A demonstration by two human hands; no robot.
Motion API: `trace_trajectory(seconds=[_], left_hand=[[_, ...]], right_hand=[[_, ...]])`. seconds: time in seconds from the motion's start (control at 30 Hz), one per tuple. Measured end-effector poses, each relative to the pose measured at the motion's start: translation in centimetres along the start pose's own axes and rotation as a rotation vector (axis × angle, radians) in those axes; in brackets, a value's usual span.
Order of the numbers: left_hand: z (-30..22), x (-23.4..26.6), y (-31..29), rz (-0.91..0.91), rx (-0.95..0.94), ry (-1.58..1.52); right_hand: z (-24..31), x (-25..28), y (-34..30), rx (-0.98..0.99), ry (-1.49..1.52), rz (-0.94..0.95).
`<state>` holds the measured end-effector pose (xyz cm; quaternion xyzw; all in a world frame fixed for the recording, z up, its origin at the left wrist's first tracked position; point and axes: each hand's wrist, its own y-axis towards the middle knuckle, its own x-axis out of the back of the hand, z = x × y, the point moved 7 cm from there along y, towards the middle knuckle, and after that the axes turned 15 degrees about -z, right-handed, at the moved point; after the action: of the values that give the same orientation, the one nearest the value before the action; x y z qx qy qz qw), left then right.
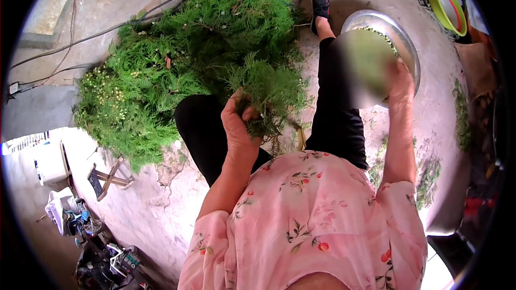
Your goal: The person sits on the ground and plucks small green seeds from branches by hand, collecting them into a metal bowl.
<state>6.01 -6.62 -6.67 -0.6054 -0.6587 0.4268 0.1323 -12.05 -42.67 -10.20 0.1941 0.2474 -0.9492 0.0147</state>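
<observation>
My left hand (240,118) is closed around a leafy evergreen sprig (271,88), held up over my lap between my knees. The sprig has feathery, scale-like green foliage, like cypress. My right hand (400,83) reaches to the near right side of a round metal basin (413,48). A blurred patch covers much of the basin and the fingers of that hand, so whether they hold anything cannot be made out. Small pale green pieces (389,42) show along the inside of the basin.
A large heap of cut evergreen branches (177,64) lies ahead and left. Cables (70,45) run along the floor beside it. A small folding stool (109,179) stands at left. On the far right are a lime-green basin (446,8) and scattered green bits (429,180).
</observation>
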Motion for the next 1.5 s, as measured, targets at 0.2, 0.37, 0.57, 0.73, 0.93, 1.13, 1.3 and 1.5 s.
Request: trace_trajectory(seconds=[0.2,0.37,0.57,0.73,0.93,1.13,1.3,1.5], left_hand=[[0.6,-0.7,0.0,0.016,0.047,-0.047],[1.0,-1.2,-0.1,0.067,-0.015,-0.110],[1.4,-0.9,1.5,0.627,0.141,-0.475],[1.1,-1.2,1.0,0.606,0.161,-0.556],[1.7,-1.3,0.0,0.526,0.238,-0.557],[1.8,-1.2,0.1,0.440,0.314,-0.541],[2.3,-1.8,-1.0,0.442,0.390,-0.445],[1.7,-2.5,-1.7,0.443,0.372,-0.398]], right_hand=[[-8.1,-9.3,-18.9,0.398,-0.737,0.935],[-8.4,-12.7,-28.2,1.042,-0.797,1.060],[-6.8,-11.9,-30.0,1.075,-0.462,1.059],[-10.6,-11.5,-23.1,-0.102,-0.549,0.654],[-14.6,-11.2,-20.0,-0.571,-0.051,0.562],[-12.1,-13.1,-20.6,-0.424,-0.229,0.818],[-12.2,-13.0,-20.5,-0.433,-0.315,0.851],[-12.7,-12.6,-20.2,-0.460,-0.328,0.848]])
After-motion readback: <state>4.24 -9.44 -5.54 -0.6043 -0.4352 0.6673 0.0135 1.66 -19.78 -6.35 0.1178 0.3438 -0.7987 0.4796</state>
